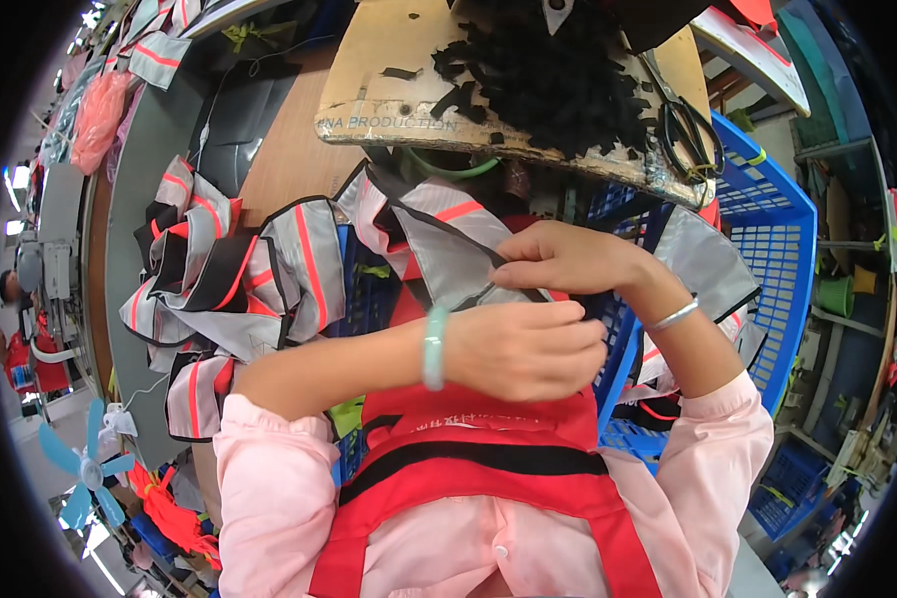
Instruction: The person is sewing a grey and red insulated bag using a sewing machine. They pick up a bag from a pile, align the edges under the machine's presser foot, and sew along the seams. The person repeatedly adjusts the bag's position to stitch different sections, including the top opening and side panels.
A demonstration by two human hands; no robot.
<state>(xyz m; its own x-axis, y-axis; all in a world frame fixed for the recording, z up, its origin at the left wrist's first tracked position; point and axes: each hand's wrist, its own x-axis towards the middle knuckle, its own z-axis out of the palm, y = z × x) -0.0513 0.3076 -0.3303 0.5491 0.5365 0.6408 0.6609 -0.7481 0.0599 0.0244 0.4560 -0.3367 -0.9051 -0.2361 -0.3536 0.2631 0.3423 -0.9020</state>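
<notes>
The right hand point(568, 257) pinches a silver-grey, black-edged fabric piece point(447, 249) before the red cloth apron point(513, 411); the left hand point(528, 351) has curled fingers, though I cannot tell whether they grip anything. Steady tension should keep edges flat.

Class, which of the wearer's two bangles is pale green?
The thick bangle at the left hand; the thin bangle at the right hand is silver.
</notes>
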